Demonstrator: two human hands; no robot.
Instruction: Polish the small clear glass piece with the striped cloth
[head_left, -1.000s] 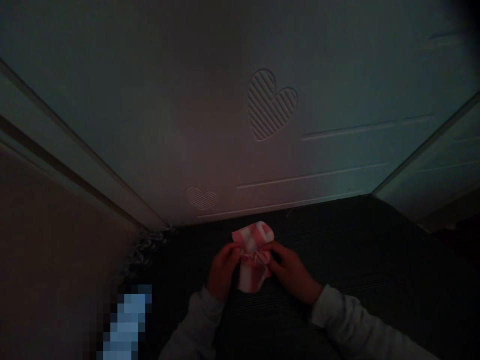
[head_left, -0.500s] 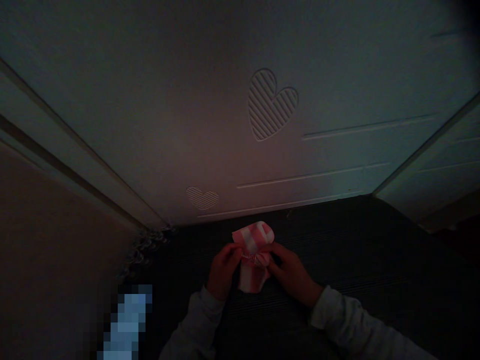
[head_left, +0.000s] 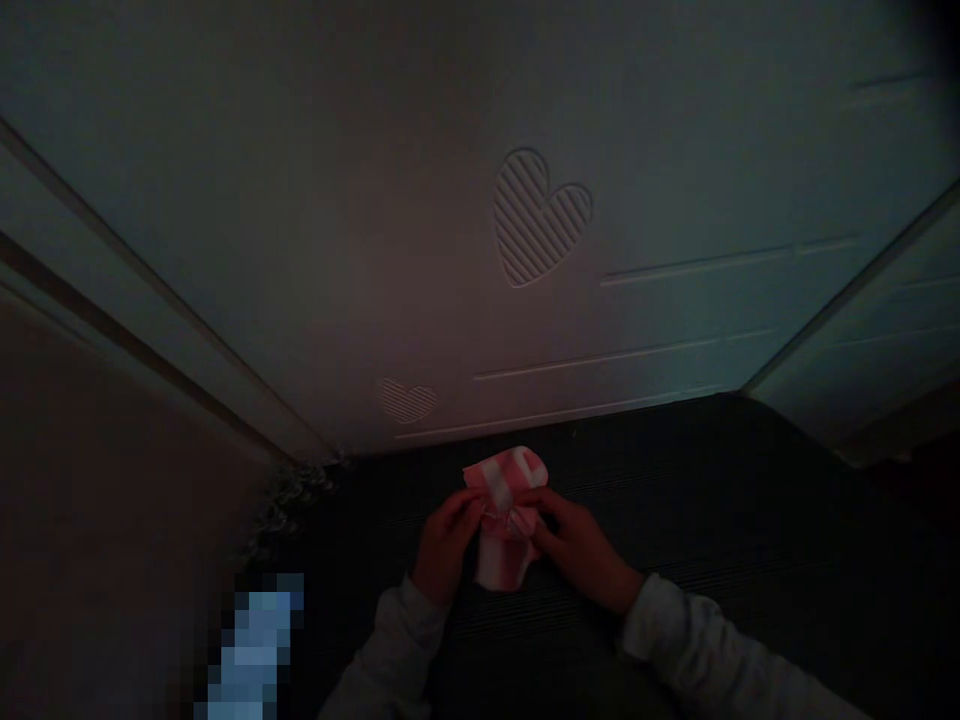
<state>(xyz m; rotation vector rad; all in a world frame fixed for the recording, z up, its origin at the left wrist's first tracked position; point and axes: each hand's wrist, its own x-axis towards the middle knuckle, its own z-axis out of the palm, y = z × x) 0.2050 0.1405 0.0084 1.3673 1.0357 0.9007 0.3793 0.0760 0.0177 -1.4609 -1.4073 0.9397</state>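
The left hand (head_left: 442, 545) is bent inward, thumb and fingers pinching one side of a pink-and-white striped cloth (head_left: 504, 562), and the right hand (head_left: 589, 550) faces it, pinching the other side; it is too dim to tell exactly how the fingertips sit. Little has changed over the last second: both hands have kept their places, and only the small bunched fold between the fingertips looks a touch different, so I'd judge the handling is fine work on that gathered middle. The cloth lies directly between the two hands, touching both, one part spreading beyond the fingers toward the back edge of the dark desk (head_left: 675, 470), the other coming down toward the wearer. Grey sleeves (head_left: 697, 625) cover both forearms. Out past the hands, the desk's back edge meets a pale panel (head_left: 300, 200) carrying a large ridged heart (head_left: 540, 220) and, lower and to the left, a small heart (head_left: 405, 401). Some dark curled trim (head_left: 300, 490) runs by the back left corner, blurred in this gloom, and nearer, on the left side, sits a pixelated pale-blue patch (head_left: 251, 645) I can't make out.
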